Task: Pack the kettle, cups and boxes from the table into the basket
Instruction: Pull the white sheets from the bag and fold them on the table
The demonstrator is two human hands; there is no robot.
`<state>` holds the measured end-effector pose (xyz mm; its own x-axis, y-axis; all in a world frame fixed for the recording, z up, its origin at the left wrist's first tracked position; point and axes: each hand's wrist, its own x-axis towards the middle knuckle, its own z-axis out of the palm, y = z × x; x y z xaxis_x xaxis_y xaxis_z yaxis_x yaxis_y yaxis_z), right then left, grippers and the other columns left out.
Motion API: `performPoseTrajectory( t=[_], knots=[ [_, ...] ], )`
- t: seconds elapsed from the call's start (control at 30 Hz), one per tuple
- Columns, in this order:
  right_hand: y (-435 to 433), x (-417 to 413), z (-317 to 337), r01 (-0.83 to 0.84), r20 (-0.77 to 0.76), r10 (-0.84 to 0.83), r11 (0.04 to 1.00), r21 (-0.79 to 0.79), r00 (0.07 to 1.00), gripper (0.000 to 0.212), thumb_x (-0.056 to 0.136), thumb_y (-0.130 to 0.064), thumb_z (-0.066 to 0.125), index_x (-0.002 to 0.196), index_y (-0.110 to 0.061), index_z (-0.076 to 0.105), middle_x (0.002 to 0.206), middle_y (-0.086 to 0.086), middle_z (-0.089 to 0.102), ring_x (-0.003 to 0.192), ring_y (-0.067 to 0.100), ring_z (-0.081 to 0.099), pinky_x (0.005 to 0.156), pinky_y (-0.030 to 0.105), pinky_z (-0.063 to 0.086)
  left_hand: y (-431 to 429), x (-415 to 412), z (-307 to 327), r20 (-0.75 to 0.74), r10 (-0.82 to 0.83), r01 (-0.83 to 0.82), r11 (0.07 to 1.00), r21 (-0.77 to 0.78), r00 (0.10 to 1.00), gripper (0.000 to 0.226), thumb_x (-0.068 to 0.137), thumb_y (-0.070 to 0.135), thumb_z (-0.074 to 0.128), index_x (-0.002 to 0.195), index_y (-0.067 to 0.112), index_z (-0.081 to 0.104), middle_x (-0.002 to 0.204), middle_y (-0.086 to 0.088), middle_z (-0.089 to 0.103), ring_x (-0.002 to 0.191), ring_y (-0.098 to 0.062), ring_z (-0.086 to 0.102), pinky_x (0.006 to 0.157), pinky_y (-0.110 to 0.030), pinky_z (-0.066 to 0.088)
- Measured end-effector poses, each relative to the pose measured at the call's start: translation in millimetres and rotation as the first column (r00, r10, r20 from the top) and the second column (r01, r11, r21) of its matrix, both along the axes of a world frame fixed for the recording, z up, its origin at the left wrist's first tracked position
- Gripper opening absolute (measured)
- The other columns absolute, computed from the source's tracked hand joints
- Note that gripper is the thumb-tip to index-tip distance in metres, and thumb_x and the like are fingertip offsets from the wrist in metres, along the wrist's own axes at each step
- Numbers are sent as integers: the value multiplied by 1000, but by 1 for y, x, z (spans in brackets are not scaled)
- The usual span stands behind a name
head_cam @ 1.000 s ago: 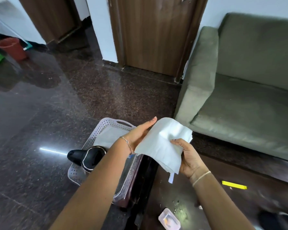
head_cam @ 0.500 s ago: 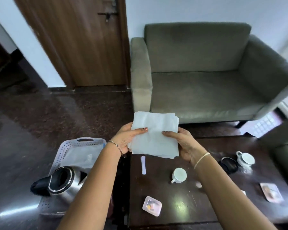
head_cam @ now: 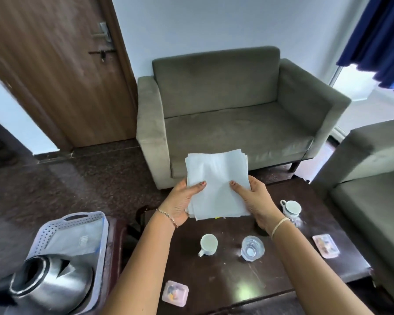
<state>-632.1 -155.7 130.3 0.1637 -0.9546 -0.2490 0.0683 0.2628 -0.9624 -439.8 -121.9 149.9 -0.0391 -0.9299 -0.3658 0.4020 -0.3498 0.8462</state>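
The left hand (head_cam: 180,202) and the right hand (head_cam: 258,204) each grip one side of a stack of white paper sheets (head_cam: 216,183), thumbs pressed on top and fingers tucked beneath. They hold it above the far part of the desk (head_cam: 225,276). The kettle (head_cam: 52,285) lies tilted in the near end of the basket (head_cam: 48,228), its open mouth facing up. The basket sits just left of the desk and is lined with a white sheet. On the desk, the near cup (head_cam: 208,243) stands beside a clear glass (head_cam: 252,247), and the far cup (head_cam: 291,208) stands just right of the right hand. The near box (head_cam: 175,293) lies at the front edge, the right box (head_cam: 326,245) at the right edge. Beyond the desk stand a grey-green sofa (head_cam: 225,110) and a brown door (head_cam: 55,76).
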Motion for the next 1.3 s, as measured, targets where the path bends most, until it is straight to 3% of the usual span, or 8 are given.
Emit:
performPoseTrajectory(
  t=[0.17,0.3,0.47,0.67,0.9,1.1,1.2,1.3],
  knots=[
    [3,-79,-5,-57,-131,42,992,-115,991,13,88,-23,69,100,-20,67,91,-7,76,81,9,72,65,22,56,1,-81,-8,-45,118,-118,993,-3,992,28,90,4,58,118,9,61,108,-12,71,89,-24,72,77,-41,60],
    [2,-129,-8,48,-394,-144,969,-243,908,4,85,-16,67,89,-16,69,77,-8,72,74,16,67,66,31,55,3,-144,-17,36,155,-156,987,28,987,22,95,7,53,113,12,65,97,-6,74,86,-22,71,73,-35,58],
    [14,-157,-7,46,-502,-248,924,-380,828,24,84,-15,61,104,-25,69,74,-22,62,67,-7,57,58,3,39,3,-206,-21,162,158,-166,985,37,974,22,98,11,48,118,11,59,102,-6,71,88,-19,69,77,-33,55],
    [27,-160,-19,-140,-558,-135,895,-423,819,50,84,-14,60,133,-20,56,117,-4,57,103,15,56,90,30,48,-6,-241,-20,44,193,-197,975,103,980,42,101,36,40,127,8,54,118,-19,66,97,-30,65,81,-37,54],
    [18,-157,-40,-314,-710,-122,836,-450,694,47,78,-23,62,125,-19,58,131,0,48,111,21,49,88,29,47,-28,-251,-39,80,205,-214,969,126,975,37,86,31,68,115,8,65,106,-14,73,99,-29,70,91,-44,56],
    [-18,-169,-62,-355,-612,62,858,-370,789,40,76,-40,72,114,-28,66,124,-10,53,111,6,52,89,24,47,-59,-233,-62,27,254,-255,950,182,967,27,92,24,61,113,9,64,95,-14,72,75,-25,72,59,-32,59],
    [-47,-177,-71,-156,-539,-67,921,-358,840,30,83,-26,73,112,-25,63,112,-5,59,89,2,60,75,13,48,-78,-225,-70,-34,129,-123,984,132,991,30,96,20,54,122,6,59,96,-11,70,79,-23,69,67,-32,60],
    [-77,-185,-80,-103,-501,-12,974,-200,866,55,82,-13,74,130,-16,48,121,-4,57,92,3,60,73,6,47,-98,-223,-80,-84,-35,43,994,97,996,24,98,15,49,119,9,59,97,-5,72,85,-19,70,75,-34,60]
  ],
)
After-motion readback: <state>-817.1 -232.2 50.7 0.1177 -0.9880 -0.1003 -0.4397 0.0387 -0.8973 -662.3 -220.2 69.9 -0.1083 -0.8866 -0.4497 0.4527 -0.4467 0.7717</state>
